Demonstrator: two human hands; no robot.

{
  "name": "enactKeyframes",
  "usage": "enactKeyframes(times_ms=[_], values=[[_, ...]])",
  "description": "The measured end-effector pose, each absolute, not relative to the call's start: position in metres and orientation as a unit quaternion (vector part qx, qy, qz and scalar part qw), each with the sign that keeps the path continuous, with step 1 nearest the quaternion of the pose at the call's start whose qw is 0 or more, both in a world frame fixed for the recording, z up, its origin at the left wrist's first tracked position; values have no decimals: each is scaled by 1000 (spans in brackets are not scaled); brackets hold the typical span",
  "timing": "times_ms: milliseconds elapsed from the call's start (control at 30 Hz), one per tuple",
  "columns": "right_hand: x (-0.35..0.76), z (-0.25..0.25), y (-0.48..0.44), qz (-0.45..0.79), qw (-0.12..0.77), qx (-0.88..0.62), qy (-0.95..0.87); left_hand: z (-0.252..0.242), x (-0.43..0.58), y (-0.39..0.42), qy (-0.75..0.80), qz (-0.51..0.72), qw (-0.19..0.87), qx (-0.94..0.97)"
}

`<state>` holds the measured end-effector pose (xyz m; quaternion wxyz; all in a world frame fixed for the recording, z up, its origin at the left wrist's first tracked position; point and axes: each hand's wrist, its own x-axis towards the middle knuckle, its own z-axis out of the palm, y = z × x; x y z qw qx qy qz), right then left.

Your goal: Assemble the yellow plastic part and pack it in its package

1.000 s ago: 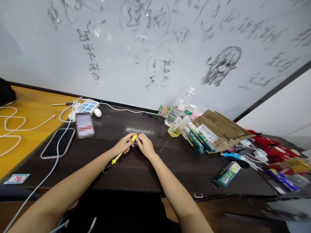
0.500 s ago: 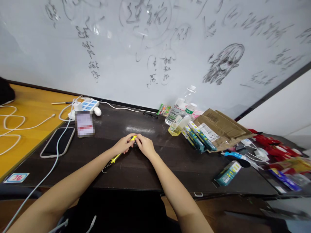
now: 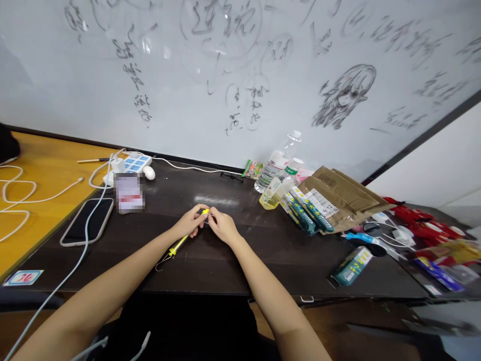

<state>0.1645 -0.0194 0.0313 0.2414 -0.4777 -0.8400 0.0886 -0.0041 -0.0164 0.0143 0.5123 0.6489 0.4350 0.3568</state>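
My left hand (image 3: 190, 221) is closed around a thin yellow rod (image 3: 181, 242), which slants down and left above the dark table. The rod has yellow end pieces, and a thin bent wire (image 3: 161, 265) hangs out of its lower end. Its upper yellow end (image 3: 205, 212) pokes out between the fingers. Right beside that end, my right hand (image 3: 223, 225) pinches a thin wire (image 3: 211, 215) that runs to the yellow piece. The fingers hide the middle of the rod.
A phone (image 3: 87, 222), a power strip (image 3: 136, 163) and a white cable lie left. Bottles (image 3: 272, 193), green boxes (image 3: 313, 213) and a brown paper package (image 3: 341, 195) stand back right. Another green box (image 3: 352, 266) lies nearer. A whiteboard (image 3: 180, 115) rises behind.
My right fingertips have drawn slightly away from the rod's upper yellow end, and the thin wire now shows between them. My left hand keeps its hold; the view has shifted slightly.
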Motion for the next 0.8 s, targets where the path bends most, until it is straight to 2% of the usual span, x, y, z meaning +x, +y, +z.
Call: enactKeyframes(times_ms=[133, 367, 667, 800], values=[[164, 34, -22, 98, 243, -483, -836, 13, -5, -15, 423, 360, 515, 653], [164, 31, -20, 122, 235, -482, -835, 17, -3, -18, 444, 348, 451, 691], [166, 32, -20, 187, 262, -468, -823, 21, -4, -21, 447, 345, 442, 697], [167, 29, -18, 180, 268, -465, -825, 20, -3, -20, 451, 351, 440, 692]])
